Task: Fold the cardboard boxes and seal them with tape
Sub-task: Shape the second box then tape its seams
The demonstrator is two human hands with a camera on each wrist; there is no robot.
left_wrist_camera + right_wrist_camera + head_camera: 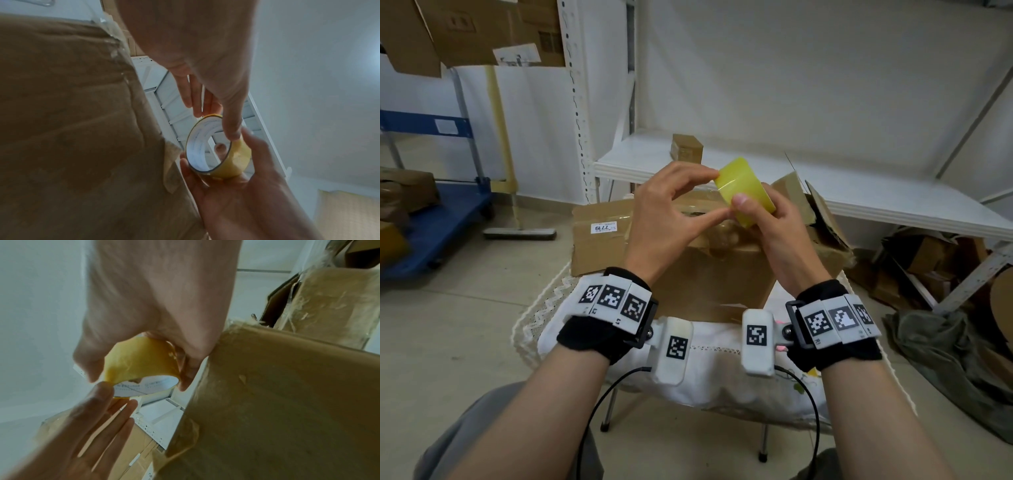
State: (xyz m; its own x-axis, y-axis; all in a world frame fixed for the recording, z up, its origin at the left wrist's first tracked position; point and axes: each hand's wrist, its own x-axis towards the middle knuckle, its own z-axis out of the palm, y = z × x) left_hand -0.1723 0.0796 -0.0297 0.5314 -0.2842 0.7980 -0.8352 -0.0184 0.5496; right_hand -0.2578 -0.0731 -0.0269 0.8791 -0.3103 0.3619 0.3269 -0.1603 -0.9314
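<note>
Your right hand (767, 222) grips the light, stiff yellow tape roll (744, 192) while your left hand (671, 209) pinches its rim; peel the slick, sticky end there.

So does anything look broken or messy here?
Yes. The open brown cardboard box behind the hands looks battered: its flaps are bent and torn, with frayed edges showing in the right wrist view. The brown cardboard box in front wears crinkled old clear tape. The yellow tape roll itself looks fine.
</note>
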